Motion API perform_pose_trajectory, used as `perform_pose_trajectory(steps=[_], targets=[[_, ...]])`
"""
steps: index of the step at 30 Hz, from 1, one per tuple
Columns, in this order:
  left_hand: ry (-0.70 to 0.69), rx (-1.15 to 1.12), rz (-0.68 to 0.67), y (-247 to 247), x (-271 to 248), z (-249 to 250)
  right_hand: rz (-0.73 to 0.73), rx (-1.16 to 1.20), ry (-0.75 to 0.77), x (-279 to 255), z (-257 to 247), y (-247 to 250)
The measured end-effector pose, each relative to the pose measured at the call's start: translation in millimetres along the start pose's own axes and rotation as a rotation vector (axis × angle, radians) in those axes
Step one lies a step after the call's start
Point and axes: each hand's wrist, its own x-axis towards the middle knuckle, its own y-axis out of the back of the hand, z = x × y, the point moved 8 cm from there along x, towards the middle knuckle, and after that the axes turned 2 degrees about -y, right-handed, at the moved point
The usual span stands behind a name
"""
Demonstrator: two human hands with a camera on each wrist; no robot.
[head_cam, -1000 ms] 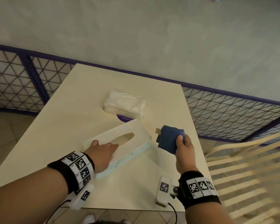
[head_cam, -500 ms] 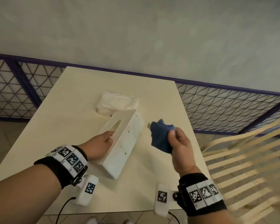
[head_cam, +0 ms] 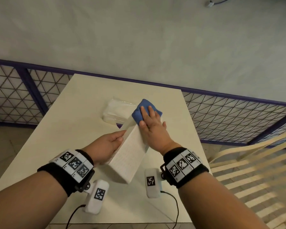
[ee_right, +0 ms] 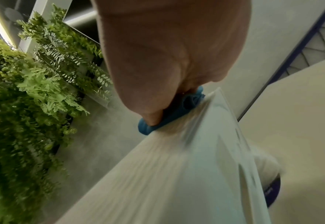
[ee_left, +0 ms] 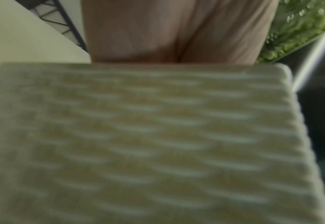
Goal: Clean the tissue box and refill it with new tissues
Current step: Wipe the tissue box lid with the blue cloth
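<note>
The white textured tissue box [head_cam: 129, 156] is lifted off the table and tilted, its near end toward me. My left hand [head_cam: 118, 138] grips its left side, thumb on the upper edge. My right hand [head_cam: 149, 116] lies flat with straight fingers on a folded blue cloth [head_cam: 139, 111], pressing it against the box's far upper end. The left wrist view is filled by the blurred box surface [ee_left: 138, 136]. In the right wrist view the cloth [ee_right: 169, 116] is squeezed between my palm and the box [ee_right: 167, 174]. A wrapped pack of new tissues [head_cam: 116, 111] lies on the table behind the box.
The cream table [head_cam: 69, 138] stands against a purple-framed mesh railing [head_cam: 229, 118] and a grey wall. A slatted wooden chair [head_cam: 246, 171] sits close on the right. The wrist cameras' cables hang over the table's near edge. Green foliage [ee_right: 33, 91] hangs overhead.
The box went from flat on the table to raised and tilted in my left hand. My right hand brought the blue cloth from beside the box onto its far end.
</note>
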Motion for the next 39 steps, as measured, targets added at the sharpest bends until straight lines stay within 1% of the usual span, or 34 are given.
perform_pose_trajectory(steps=[2,4,6,8,11,13,15,17,18,20,21,22,24,26,28,30,31,33,36,39], targets=[[0.004,-0.099,0.058,8,3,1,-0.044,-0.011,0.076,-21,-14,-16],[0.012,-0.181,0.101,16,4,2,-0.068,-0.087,0.178,-51,-29,-33],[0.004,-0.205,0.098,20,3,2,-0.063,-0.162,0.216,-63,-33,-38],[0.001,-0.199,0.076,18,1,2,-0.017,-0.203,0.186,-48,-28,-26],[-0.015,-0.138,0.032,13,-1,0,0.072,-0.225,0.072,-5,-8,8],[-0.019,-0.104,0.003,10,-4,1,0.09,-0.226,-0.016,19,5,26],[-0.027,-0.078,0.001,10,-7,3,0.104,-0.238,-0.048,31,10,30],[-0.025,-0.078,0.02,13,-7,5,0.115,-0.282,0.006,27,5,18],[-0.021,-0.094,0.031,15,-6,6,0.107,-0.296,0.067,17,-3,7],[-0.005,-0.141,0.054,20,-5,2,0.051,-0.287,0.196,-16,-21,-20],[0.0,-0.159,0.064,21,-6,1,0.016,-0.281,0.232,-33,-28,-29],[0.002,-0.169,0.07,22,-6,0,-0.007,-0.283,0.253,-45,-33,-32],[0.001,-0.174,0.062,21,-7,0,0.022,-0.321,0.268,-46,-38,-19],[-0.005,-0.147,0.025,16,-7,1,0.085,-0.339,0.21,-20,-31,4],[-0.005,-0.1,-0.017,11,-7,3,0.111,-0.293,0.104,12,-18,27],[-0.012,-0.083,-0.033,9,-7,5,0.107,-0.209,0.038,30,-11,35],[-0.016,-0.086,-0.02,10,-6,6,0.093,-0.168,0.045,29,-13,31],[-0.02,-0.12,0.042,16,-3,9,0.016,-0.115,0.096,12,-20,8],[-0.007,-0.216,0.119,29,3,7,-0.102,-0.106,0.229,-37,-39,-34],[0.044,-0.255,0.207,45,9,-3,-0.14,-0.125,0.329,-73,-50,-58]])
